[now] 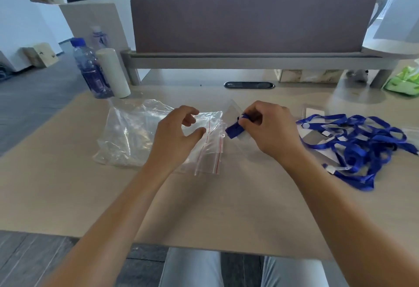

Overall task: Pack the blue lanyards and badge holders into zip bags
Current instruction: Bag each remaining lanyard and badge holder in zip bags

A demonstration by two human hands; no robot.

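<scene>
Right hand [269, 127] fingers pinch a bundled lanyard [234, 129] with clear badge holder, just right of the zip bag [209, 148] mouth. Left hand [179, 134] fingers spread, hovering over the bag (contact unclear). Insertion runs leftward; spare lanyards [358, 143] far right on tabletop [68, 184].

We see our right hand [267, 127] pinched around a folded blue lanyard [234, 129] with a clear badge holder [235, 109], just beside the red-striped mouth of a zip bag [209, 150]. Our left hand [179, 134] hovers over that bag, fingers curled apart. A larger crumpled clear bag [129, 132] lies to the left. At right, a tangled pile of lanyards and holders [358, 146] rests on the desk [204, 207]. 2 water bottles [90, 68] stand at the far left corner.
</scene>
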